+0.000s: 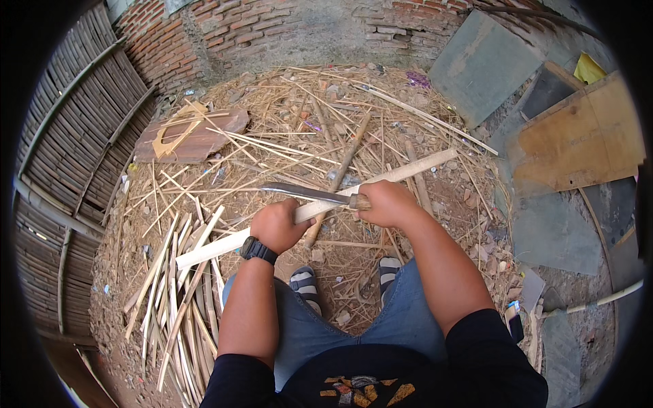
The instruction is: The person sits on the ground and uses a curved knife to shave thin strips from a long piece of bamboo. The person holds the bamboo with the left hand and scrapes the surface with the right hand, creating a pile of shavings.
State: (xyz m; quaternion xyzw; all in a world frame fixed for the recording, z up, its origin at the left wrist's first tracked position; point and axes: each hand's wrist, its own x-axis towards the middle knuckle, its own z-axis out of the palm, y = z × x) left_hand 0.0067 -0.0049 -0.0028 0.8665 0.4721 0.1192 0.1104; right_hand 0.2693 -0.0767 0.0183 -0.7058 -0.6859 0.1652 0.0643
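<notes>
A long pale split strip, apparently bamboo [216,247], lies slantwise across in front of me, its far end up to the right. My left hand [275,226], with a black watch on its wrist, is closed around the strip left of its middle. My right hand [389,204] is wrapped around the wooden handle of a machete [299,192]. The machete's dark, curved blade points left, crossing over the strip just beyond my left hand. Whether my right fingers also touch the strip is hidden.
Beside my left leg lies a pile of split strips [178,299]. Loose sticks and shavings litter the ground around a brown board [194,138]. A brick wall [272,30] stands ahead, a bamboo fence [51,224] at left. Sheets and a plywood panel [578,136] lean at right.
</notes>
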